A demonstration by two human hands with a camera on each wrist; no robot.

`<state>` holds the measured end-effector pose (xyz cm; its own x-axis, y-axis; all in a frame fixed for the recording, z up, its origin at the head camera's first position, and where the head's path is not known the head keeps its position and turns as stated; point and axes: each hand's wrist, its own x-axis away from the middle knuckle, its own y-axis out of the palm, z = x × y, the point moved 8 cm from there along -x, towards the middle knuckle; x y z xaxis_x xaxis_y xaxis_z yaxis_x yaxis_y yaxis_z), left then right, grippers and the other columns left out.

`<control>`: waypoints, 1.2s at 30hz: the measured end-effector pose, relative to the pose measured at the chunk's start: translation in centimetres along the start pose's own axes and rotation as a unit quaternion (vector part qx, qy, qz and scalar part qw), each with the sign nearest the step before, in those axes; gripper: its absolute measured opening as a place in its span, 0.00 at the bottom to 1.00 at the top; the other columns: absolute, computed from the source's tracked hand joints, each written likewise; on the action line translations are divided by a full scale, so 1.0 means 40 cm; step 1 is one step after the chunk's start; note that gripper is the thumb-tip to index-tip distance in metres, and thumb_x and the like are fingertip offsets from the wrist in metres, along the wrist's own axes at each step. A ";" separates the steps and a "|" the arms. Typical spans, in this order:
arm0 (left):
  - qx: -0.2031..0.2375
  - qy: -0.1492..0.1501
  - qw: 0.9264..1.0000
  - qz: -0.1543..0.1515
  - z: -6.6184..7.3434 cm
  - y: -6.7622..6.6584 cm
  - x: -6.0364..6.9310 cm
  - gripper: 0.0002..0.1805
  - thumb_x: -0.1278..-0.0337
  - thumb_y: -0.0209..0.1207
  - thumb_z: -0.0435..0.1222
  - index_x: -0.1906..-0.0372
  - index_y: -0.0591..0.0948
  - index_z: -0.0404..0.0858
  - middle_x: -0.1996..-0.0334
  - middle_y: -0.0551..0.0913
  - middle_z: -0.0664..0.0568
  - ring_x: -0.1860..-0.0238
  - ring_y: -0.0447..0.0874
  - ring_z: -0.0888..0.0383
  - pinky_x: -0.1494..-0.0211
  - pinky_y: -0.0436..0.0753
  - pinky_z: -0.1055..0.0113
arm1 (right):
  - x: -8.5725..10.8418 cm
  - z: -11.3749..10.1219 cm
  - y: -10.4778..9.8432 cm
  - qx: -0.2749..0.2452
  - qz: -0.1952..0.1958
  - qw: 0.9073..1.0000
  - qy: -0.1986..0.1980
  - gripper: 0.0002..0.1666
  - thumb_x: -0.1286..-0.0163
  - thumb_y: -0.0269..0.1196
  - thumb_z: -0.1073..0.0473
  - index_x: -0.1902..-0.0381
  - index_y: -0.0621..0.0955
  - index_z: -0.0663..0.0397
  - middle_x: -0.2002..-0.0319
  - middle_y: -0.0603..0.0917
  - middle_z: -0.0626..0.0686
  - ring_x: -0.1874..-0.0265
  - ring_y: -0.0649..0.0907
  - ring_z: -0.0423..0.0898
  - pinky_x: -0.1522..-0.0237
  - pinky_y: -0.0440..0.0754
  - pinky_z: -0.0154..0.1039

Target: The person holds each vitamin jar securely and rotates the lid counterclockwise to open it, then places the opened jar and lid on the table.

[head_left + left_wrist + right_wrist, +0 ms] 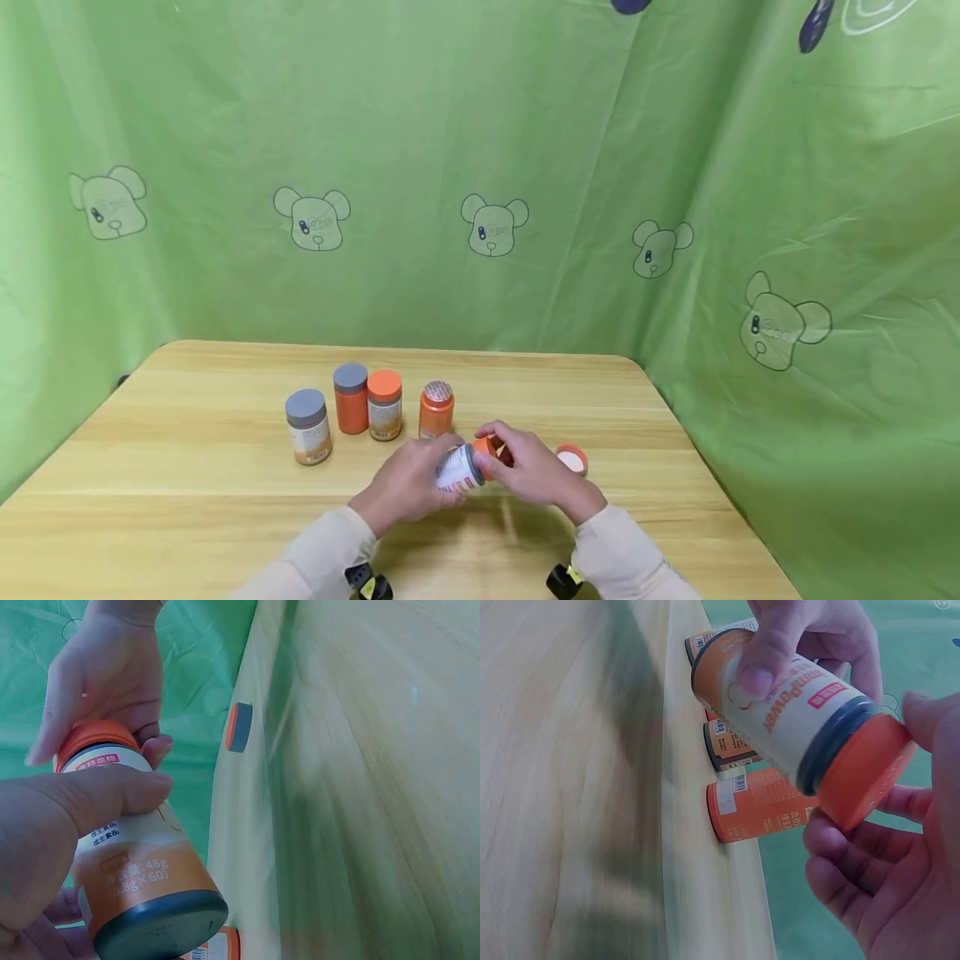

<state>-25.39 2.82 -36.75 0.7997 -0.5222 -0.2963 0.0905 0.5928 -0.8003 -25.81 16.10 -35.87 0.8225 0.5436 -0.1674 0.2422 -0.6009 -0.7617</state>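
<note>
My left hand (411,486) grips a white and orange supplement bottle (142,847) round its body, tilted above the table. At its top sits an orange cap (866,771), and my right hand (531,467) holds this cap between thumb and fingers. A dark grey band shows just under the cap in the right wrist view. Just beyond the hands stands an orange bottle (437,408) with a silvery top and no cap. To the right of my right hand a loose cap (573,459) lies with its white inside showing.
Left of the hands stand a grey-capped white bottle (308,429), a grey-capped orange bottle (351,400) and an orange-capped bottle (385,407). They rest on a wooden table (187,500). A green curtain (405,125) with bear drawings hangs behind and on the right.
</note>
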 end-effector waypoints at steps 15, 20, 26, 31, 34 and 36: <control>-0.003 -0.005 1.000 0.003 -0.007 -0.005 -0.002 0.34 0.65 0.77 0.42 0.46 0.77 0.41 0.64 0.83 0.52 0.67 0.78 0.61 0.67 0.77 0.69 | -0.009 -0.004 -0.003 0.028 0.022 0.999 0.006 0.21 0.24 0.53 0.49 0.43 0.73 0.57 0.61 0.79 0.49 0.72 0.78 0.43 0.71 0.77 0.35; -0.005 -0.005 1.000 0.002 -0.006 -0.004 0.001 0.34 0.65 0.77 0.42 0.46 0.77 0.41 0.64 0.83 0.52 0.68 0.78 0.61 0.67 0.77 0.69 | -0.006 -0.002 0.000 0.019 0.013 1.000 0.001 0.21 0.27 0.57 0.49 0.44 0.74 0.56 0.66 0.78 0.46 0.72 0.78 0.40 0.70 0.78 0.36; -0.012 -0.001 1.000 0.005 -0.004 -0.006 -0.001 0.34 0.65 0.77 0.43 0.47 0.78 0.40 0.64 0.83 0.52 0.68 0.78 0.61 0.67 0.77 0.69 | -0.003 -0.014 -0.004 0.013 0.016 0.999 -0.040 0.24 0.29 0.59 0.53 0.41 0.72 0.59 0.61 0.78 0.47 0.65 0.79 0.44 0.64 0.80 0.38; -0.009 0.003 1.000 0.005 0.002 -0.005 -0.001 0.33 0.65 0.77 0.42 0.48 0.78 0.40 0.64 0.83 0.52 0.68 0.78 0.61 0.67 0.76 0.70 | -0.003 -0.003 0.000 0.006 0.014 1.000 -0.009 0.22 0.25 0.54 0.49 0.43 0.73 0.58 0.65 0.79 0.46 0.70 0.79 0.41 0.69 0.79 0.35; -0.007 -0.003 1.000 -0.001 0.001 -0.002 0.002 0.33 0.65 0.77 0.42 0.48 0.78 0.40 0.64 0.83 0.52 0.68 0.78 0.61 0.67 0.77 0.69 | -0.002 0.003 0.004 0.007 0.007 1.000 0.011 0.21 0.26 0.56 0.48 0.44 0.74 0.54 0.69 0.78 0.44 0.73 0.78 0.39 0.71 0.78 0.35; -0.007 -0.009 1.000 -0.005 -0.003 0.001 0.005 0.34 0.65 0.77 0.42 0.47 0.78 0.40 0.64 0.83 0.52 0.68 0.78 0.61 0.66 0.77 0.69 | -0.001 0.002 0.007 0.006 0.004 1.000 0.009 0.21 0.29 0.59 0.50 0.44 0.74 0.54 0.69 0.78 0.44 0.72 0.78 0.40 0.70 0.79 0.36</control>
<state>-25.28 2.67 -36.90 0.8091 -0.5175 -0.2785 0.0910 0.5785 -0.8106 -25.81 15.98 -36.11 0.8339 0.5275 -0.1620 0.2290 -0.5979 -0.7682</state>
